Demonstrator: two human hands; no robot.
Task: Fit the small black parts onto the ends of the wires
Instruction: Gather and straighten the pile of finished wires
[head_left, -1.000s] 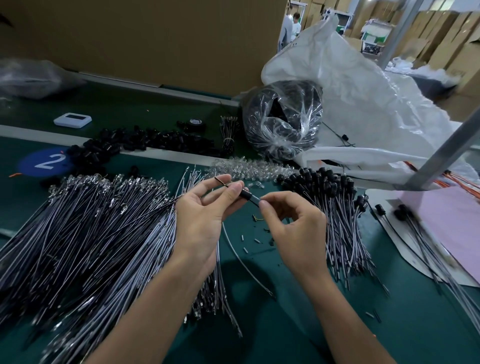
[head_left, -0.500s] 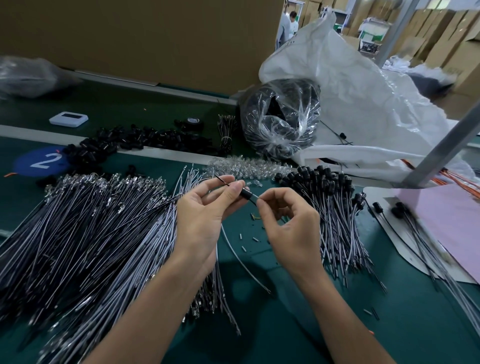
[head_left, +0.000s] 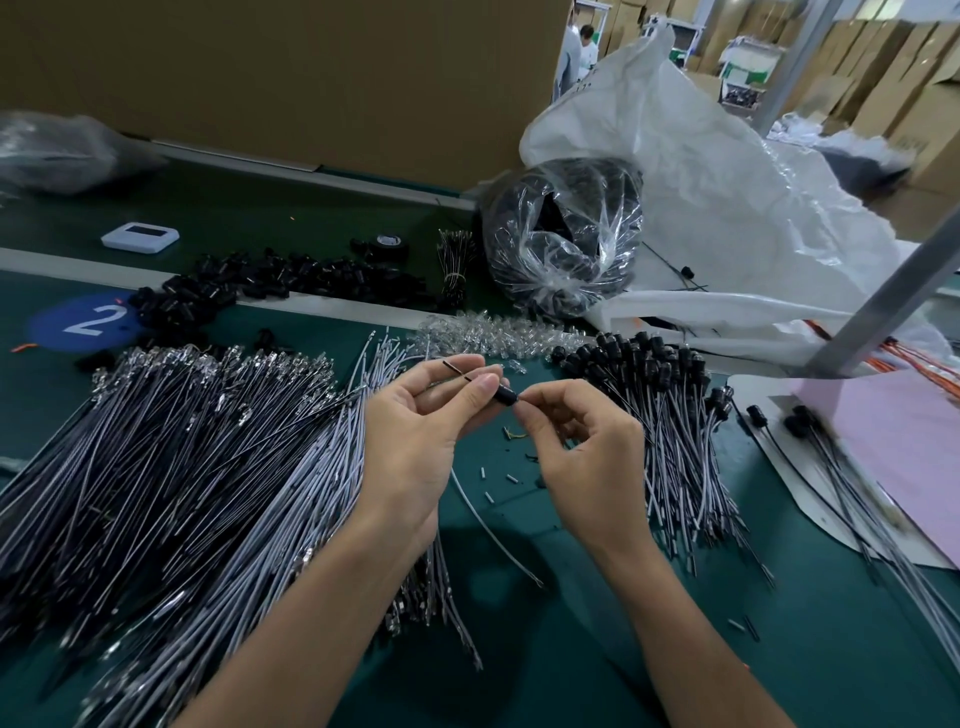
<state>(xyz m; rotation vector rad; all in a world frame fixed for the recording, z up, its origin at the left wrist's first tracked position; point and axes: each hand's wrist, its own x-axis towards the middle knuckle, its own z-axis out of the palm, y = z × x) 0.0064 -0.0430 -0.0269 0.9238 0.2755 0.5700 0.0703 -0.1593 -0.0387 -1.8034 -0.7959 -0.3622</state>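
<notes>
My left hand (head_left: 421, 431) pinches a small black part (head_left: 506, 396) between thumb and fingers, with a thin dark lead (head_left: 457, 370) sticking out to the upper left. My right hand (head_left: 587, 457) pinches a wire end right at the part's right side. A grey wire (head_left: 488, 525) trails down from between the hands onto the green mat. A big pile of bare grey wires (head_left: 171, 467) lies to the left. Wires with black parts fitted (head_left: 654, 405) lie to the right. Loose black parts (head_left: 270, 283) are heaped at the back.
A clear bag of black parts (head_left: 566, 239) and a large white sack (head_left: 727, 208) stand behind. Clear small pieces (head_left: 483, 335) lie past the hands. A pink sheet (head_left: 904, 447) and a metal post (head_left: 883, 301) are at the right. A white device (head_left: 140, 237) sits back left.
My right hand's fingertips have closed in on the black part, and the gap of bare wire between them has gone. My left hand keeps its hold.
</notes>
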